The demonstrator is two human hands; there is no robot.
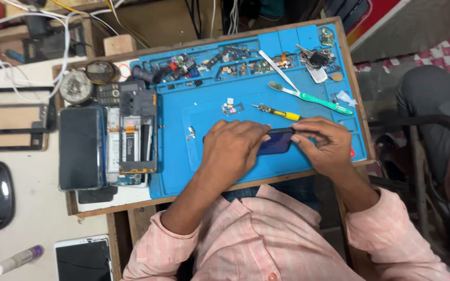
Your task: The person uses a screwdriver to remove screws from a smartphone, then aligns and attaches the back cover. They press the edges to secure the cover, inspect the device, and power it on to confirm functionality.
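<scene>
- Head view: the left hand (234, 147) is lying palm-down on a dark phone (276, 141), fingers pressed together over its left part.
- The right hand (325, 144) is pinching the phone's right end, thumb and fingers closed on the edge.
- The phone is lying flat on the blue mat (204, 112), near its front edge.
- A yellow screwdriver (278, 112) and a green toothbrush (311, 97) are lying just beyond the hands.
- An opened phone (137, 136) is sitting at the mat's left edge.
</scene>
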